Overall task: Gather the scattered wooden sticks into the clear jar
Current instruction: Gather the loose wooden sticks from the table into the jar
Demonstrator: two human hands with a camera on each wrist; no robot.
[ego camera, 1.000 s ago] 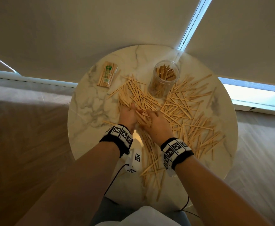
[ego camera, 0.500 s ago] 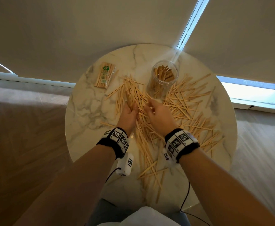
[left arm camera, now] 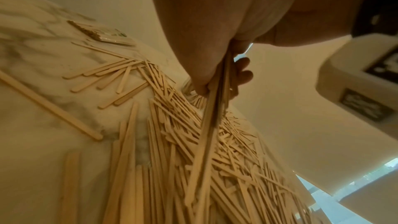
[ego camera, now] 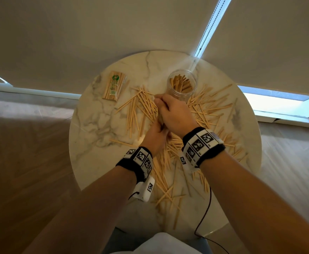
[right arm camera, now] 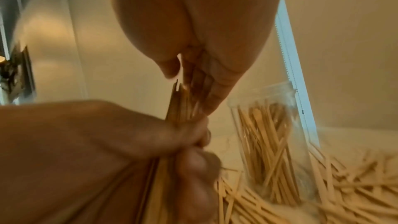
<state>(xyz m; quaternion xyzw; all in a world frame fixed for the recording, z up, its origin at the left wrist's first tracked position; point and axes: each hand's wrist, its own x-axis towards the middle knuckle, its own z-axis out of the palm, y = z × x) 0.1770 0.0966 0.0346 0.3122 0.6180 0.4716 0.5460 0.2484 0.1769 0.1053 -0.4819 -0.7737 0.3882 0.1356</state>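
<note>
Pale wooden sticks (ego camera: 210,109) lie strewn over the round marble table (ego camera: 95,129). The clear jar (ego camera: 182,85) stands upright at the back with several sticks in it. A bundle of sticks (left arm camera: 213,108) is held roughly upright above the pile, just in front and left of the jar. My left hand (ego camera: 159,129) grips the bundle's lower part. My right hand (ego camera: 163,105) pinches its upper end, thumb on one side and fingers on the other. In the right wrist view the bundle's top (right arm camera: 178,103) shows between both hands, with the jar (right arm camera: 269,134) close to the right.
A sealed pack of sticks (ego camera: 114,87) lies at the table's back left. More loose sticks (ego camera: 168,191) reach the near edge. A black cable (ego camera: 203,217) hangs off the front. A blind covers the wall behind, and floor surrounds the table.
Both hands raked sticks together on the table, then closed on a bundle and lifted it forward toward the jar. The right hand now sits above the left.
</note>
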